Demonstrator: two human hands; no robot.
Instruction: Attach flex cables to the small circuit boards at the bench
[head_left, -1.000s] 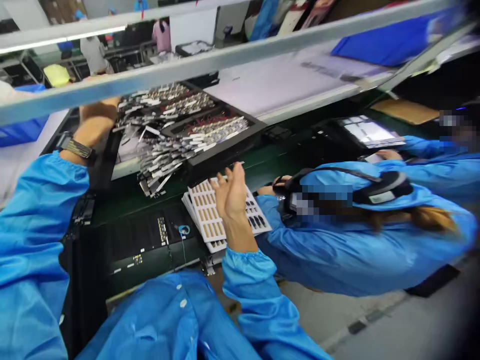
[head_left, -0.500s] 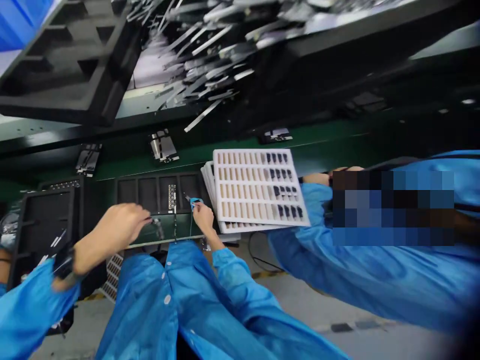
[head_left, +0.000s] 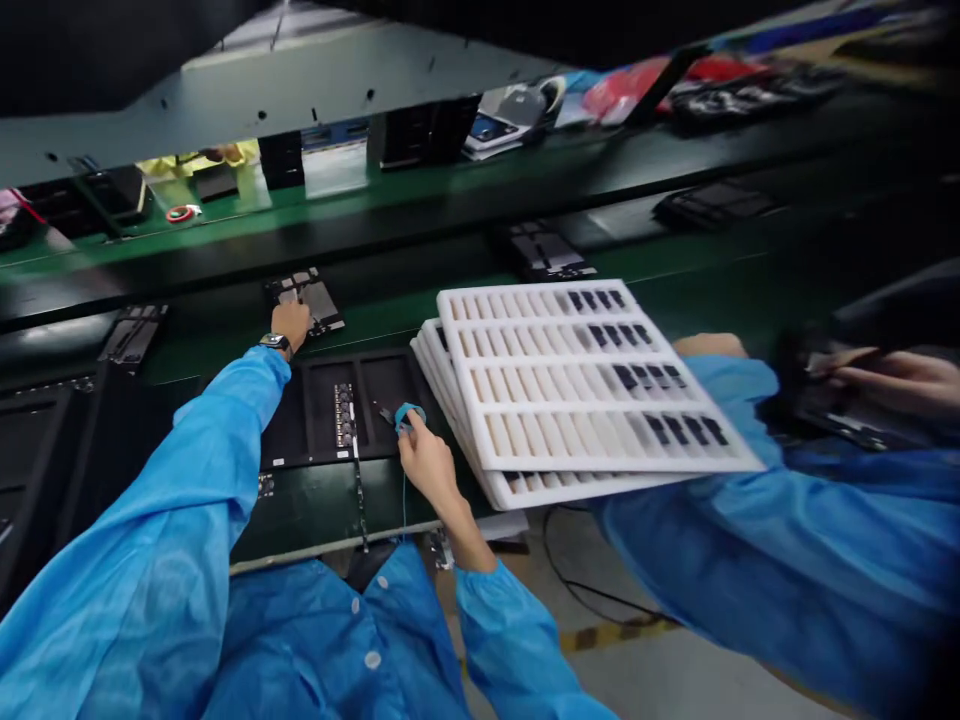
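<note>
My left hand point(head_left: 291, 322) reaches over the near edge of a flat electronic unit point(head_left: 322, 305) with silver and black parts. Its fingers are mostly hidden behind the back of the hand. My right hand point(head_left: 427, 460) is closed around a small blue item point(head_left: 409, 412) with a dark tip, and a thin blue cord hangs below it. Just left of that hand lies a black compartment tray point(head_left: 386, 385). A strip of small components point(head_left: 344, 415) rests in it, with a narrow dark tail running down over the table edge.
White slotted trays point(head_left: 600, 450) with tan and black pieces are stacked to the right. A co-worker's hand point(head_left: 900, 385) and blue sleeve point(head_left: 750, 540) are beyond. More flat units point(head_left: 135, 335) lie along the green bench. A dark tray point(head_left: 34, 430) sits far left.
My left hand has moved up and away from me, from near the bench edge to a flat unit. The small piece at its fingers no longer shows there. My right hand keeps its hold.
</note>
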